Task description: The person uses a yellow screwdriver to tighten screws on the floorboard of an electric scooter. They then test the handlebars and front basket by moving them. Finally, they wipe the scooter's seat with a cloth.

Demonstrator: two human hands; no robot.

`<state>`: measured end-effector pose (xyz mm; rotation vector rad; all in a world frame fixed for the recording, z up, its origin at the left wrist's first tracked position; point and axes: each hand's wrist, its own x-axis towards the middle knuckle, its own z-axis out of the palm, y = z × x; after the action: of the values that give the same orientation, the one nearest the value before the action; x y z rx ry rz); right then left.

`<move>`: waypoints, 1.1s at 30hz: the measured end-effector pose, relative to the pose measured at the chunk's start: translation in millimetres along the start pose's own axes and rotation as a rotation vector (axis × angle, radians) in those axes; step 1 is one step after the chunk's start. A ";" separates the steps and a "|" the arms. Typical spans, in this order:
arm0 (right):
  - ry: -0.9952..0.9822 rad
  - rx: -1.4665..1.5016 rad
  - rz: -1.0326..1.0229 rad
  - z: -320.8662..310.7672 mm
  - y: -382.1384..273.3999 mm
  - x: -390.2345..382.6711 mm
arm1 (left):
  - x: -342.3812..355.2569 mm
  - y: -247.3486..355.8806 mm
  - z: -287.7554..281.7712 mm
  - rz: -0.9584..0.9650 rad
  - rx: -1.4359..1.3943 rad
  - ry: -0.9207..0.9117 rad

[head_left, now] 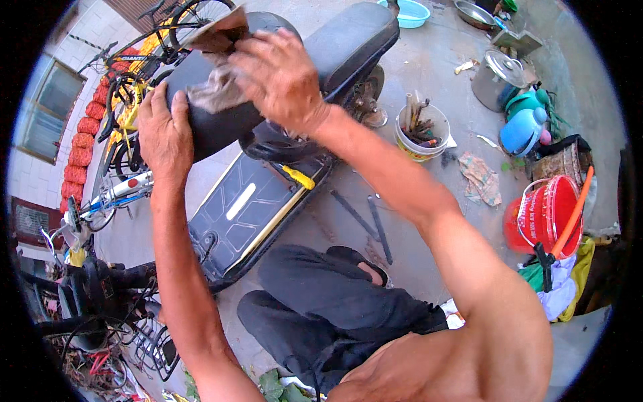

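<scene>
The black seat (221, 124) of an electric scooter lies in front of me. My left hand (164, 134) rests against its left edge, fingers and thumb apart, holding nothing. Over the seat, my right hand (278, 77) is closed on a grey rag (218, 90), which hangs down onto the black surface. A brown flap (224, 30) sticks up beyond the fingers, blurred; I cannot tell if it belongs to the rag. A longer rear seat (351, 43) extends to the right. Below lies the scooter's footboard (238, 208), with a yellow-handled tool (298, 176) at its edge.
Right of the scooter stands a white bucket (423, 149) of sticks and tools. Two dark strips (365, 221) lie on the ground. Farther right are a lidded metal pot (499, 77), a blue jug (522, 130) and a red bucket (546, 214). Bicycles (124, 100) stand at left.
</scene>
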<state>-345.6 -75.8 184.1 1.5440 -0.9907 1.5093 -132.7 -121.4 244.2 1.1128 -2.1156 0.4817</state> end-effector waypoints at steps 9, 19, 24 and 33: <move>-0.314 -0.134 0.683 21.1 82.7 42.4 | -0.9 2.4 -1.3 -0.003 -0.006 0.030; -0.643 0.178 0.303 75.8 -77.5 78.8 | -11.0 -23.7 -20.5 -0.216 -0.550 -0.075; -0.309 0.311 -0.205 67.4 -89.3 61.6 | -63.7 -66.0 -38.6 -0.380 -0.718 0.102; -0.867 -0.236 0.530 54.5 66.6 97.7 | -51.5 -42.9 -54.5 -0.280 -0.413 0.024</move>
<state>-382.4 -155.8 280.0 1.8722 -2.1177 0.9323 -55.0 -83.7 245.3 1.1226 -1.8820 -0.0729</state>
